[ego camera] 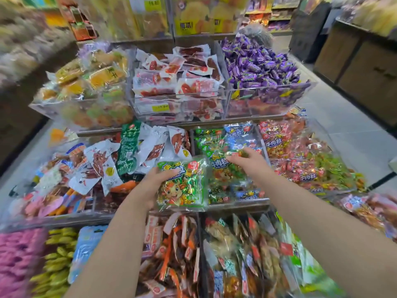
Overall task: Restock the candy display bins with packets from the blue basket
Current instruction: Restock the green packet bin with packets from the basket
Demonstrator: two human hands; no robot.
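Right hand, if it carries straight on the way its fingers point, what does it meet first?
Most likely the green packets piled in the middle bin, right ahead of the right hand; its fingertips may be touching them, though depth is unclear.

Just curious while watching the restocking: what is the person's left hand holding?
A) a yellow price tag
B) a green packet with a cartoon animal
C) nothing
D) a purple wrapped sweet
B: the left hand grips a green packet with a cartoon animal printed on its front.

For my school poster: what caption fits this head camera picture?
Left hand holds a green candy packet; right hand touches packets in the clear display bin.
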